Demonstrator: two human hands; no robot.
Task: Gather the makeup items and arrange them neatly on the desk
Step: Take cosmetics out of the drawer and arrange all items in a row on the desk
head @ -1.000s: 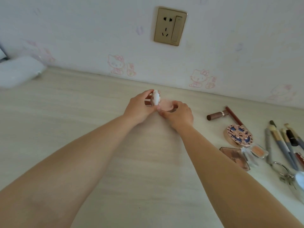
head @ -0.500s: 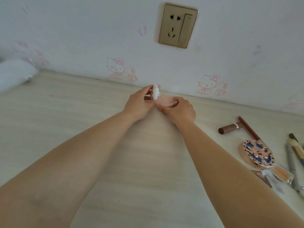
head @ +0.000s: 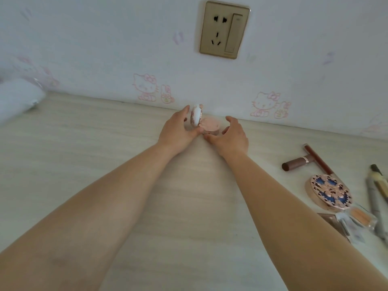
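A small round powder compact (head: 210, 124) stands on the pale wooden desk (head: 105, 164) close to the wall, its white patterned lid upright and the pink powder showing. My left hand (head: 178, 133) is beside the lid, fingers spread, the thumb touching the hinge side. On the other side my right hand (head: 231, 139) hovers with fingers apart, thumb close to the base. To the right lie a brown lipstick (head: 297, 162), a dark red liner pencil (head: 319, 159), a round blue-and-rose patterned compact (head: 330, 191), a small clear blush case (head: 363, 217), a brown palette (head: 333, 222) and several brushes (head: 375, 200).
The wall with cartoon cat stickers rises right behind the compact, with a gold socket plate (head: 224, 29) above it. A white soft object (head: 16, 97) lies at the far left of the desk.
Both hands had been gripping the open compact; now it rests on the desk by the wall and the fingers of both hands have spread away from it. The view has shifted left.
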